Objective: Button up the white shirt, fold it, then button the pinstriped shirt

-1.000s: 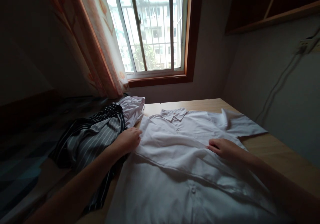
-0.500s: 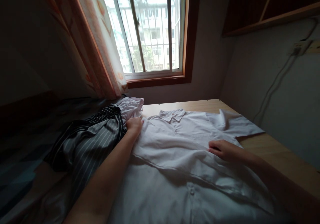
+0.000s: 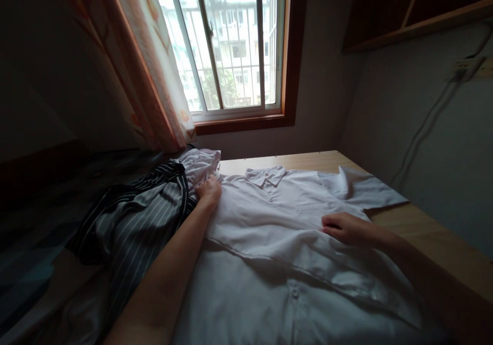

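A white short-sleeved shirt (image 3: pixel 277 242) lies spread face up on a wooden table (image 3: pixel 431 237), its collar (image 3: pixel 266 175) toward the window. My left hand (image 3: pixel 209 190) reaches to the shirt's left shoulder, fingers curled around the white cloth there. My right hand (image 3: pixel 344 228) rests on the shirt's chest on the right side, fingers curled and pressing the fabric. The shirt's right sleeve (image 3: pixel 365 193) lies flat and spread outward.
A dark striped garment (image 3: pixel 138 216) is bunched to the left of the shirt, partly over another white cloth (image 3: pixel 200 163). A window (image 3: pixel 231 47) with a patterned curtain (image 3: pixel 154 73) is behind. A cable (image 3: pixel 427 129) hangs on the right wall, under a shelf (image 3: pixel 416 26).
My left hand has moved away from me, from the shirt's left side up to its shoulder near the collar. My right hand has stayed in place on the chest.
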### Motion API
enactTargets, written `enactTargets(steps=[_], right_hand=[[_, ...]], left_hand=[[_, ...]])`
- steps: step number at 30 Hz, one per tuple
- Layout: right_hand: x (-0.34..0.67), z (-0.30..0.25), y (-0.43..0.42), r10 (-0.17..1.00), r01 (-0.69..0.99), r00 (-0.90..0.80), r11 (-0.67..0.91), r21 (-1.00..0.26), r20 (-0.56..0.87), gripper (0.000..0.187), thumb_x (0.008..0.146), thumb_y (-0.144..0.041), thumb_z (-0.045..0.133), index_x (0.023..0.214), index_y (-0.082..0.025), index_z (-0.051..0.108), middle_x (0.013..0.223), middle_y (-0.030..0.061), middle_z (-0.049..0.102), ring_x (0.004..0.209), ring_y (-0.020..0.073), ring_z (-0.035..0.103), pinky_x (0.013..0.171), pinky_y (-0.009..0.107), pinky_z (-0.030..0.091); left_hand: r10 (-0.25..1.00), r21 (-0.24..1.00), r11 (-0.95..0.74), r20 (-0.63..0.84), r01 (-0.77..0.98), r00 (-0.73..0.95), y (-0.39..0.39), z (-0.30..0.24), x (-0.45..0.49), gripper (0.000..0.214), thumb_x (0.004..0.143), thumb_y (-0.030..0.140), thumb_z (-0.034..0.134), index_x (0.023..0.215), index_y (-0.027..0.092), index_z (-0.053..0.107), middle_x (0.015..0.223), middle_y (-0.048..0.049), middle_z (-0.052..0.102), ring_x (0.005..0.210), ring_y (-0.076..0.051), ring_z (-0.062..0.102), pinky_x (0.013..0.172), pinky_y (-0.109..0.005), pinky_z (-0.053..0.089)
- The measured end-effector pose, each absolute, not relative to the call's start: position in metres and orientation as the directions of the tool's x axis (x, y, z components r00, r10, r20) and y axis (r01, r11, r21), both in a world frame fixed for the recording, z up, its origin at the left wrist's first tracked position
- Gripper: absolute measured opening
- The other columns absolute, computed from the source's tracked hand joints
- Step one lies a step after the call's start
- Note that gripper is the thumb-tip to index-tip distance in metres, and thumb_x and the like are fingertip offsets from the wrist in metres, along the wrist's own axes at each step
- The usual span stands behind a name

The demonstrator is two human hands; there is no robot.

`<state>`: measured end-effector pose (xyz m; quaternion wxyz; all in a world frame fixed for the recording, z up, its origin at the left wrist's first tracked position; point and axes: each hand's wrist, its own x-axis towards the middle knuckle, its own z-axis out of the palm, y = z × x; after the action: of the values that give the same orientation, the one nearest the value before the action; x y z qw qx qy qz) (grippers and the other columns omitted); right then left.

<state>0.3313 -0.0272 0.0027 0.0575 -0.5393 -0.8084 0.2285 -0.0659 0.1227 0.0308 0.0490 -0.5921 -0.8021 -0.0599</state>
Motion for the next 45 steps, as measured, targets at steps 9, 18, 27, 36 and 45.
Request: enactTargets(steps=[9,18,27,36,45], right_hand=[[0.329,-0.014,-0.023,0.936,0.895,-0.35,0.322,-0.307,-0.037,0.034,0.095,-0.043,0.038,0.075,-0.02,0.054,0.072,0.0054,0.064,0.064,0.0176,0.055,0.057,0.028,0.029],[0.324,-0.019,-0.028,0.934,0.907,-0.35,0.357,-0.222,0.071,0.034,0.098,-0.042,0.037,0.078,-0.021,0.055,0.069,0.0058,0.066,0.061,0.0185,0.058,0.058,0.028,0.028],[0.327,-0.024,-0.025,0.929,0.9,-0.363,0.371,-0.228,0.079,0.035,0.098,-0.042,0.036,0.078,-0.021,0.054,0.071,0.0063,0.066,0.062,0.0184,0.057,0.059,0.029,0.028],[0.327,-0.018,-0.029,0.954,0.941,-0.294,0.299,-0.161,0.053,0.038,0.098,-0.047,0.039,0.075,-0.021,0.055,0.068,0.0057,0.066,0.06,0.0183,0.057,0.056,0.029,0.024],[0.329,-0.02,-0.031,0.969,0.968,-0.238,0.242,-0.064,0.064,0.042,0.097,-0.051,0.039,0.077,-0.021,0.06,0.071,0.0068,0.068,0.062,0.0193,0.059,0.056,0.03,0.024]], left_hand=[[0.942,-0.069,0.232,0.265,0.97,-0.206,0.12,0.016,-0.068,0.041,0.099,0.018,0.024,0.132,0.001,0.042,0.097,-0.0249,0.07,0.096,-0.032,0.07,0.075,-0.039,0.05],[0.939,-0.155,0.153,0.33,0.976,-0.095,0.119,0.011,-0.062,0.043,0.097,0.009,0.018,0.124,0.006,0.052,0.116,-0.0236,0.061,0.098,-0.03,0.065,0.074,-0.04,0.05],[0.972,-0.133,-0.086,0.208,0.987,0.112,0.09,0.006,-0.054,0.039,0.093,0.009,0.033,0.117,0.004,0.062,0.123,-0.0213,0.062,0.118,-0.028,0.056,0.1,-0.036,0.043],[0.987,-0.022,-0.134,0.082,0.991,0.136,0.092,-0.01,-0.068,0.057,0.1,0.034,0.025,0.145,0.001,0.039,0.155,-0.0169,0.035,0.146,-0.023,0.029,0.121,-0.034,0.018],[0.987,-0.022,-0.145,0.067,0.989,0.146,0.098,-0.015,-0.072,0.061,0.099,0.039,0.026,0.148,0.004,0.035,0.157,-0.0184,0.03,0.147,-0.025,0.024,0.12,-0.039,0.018]])
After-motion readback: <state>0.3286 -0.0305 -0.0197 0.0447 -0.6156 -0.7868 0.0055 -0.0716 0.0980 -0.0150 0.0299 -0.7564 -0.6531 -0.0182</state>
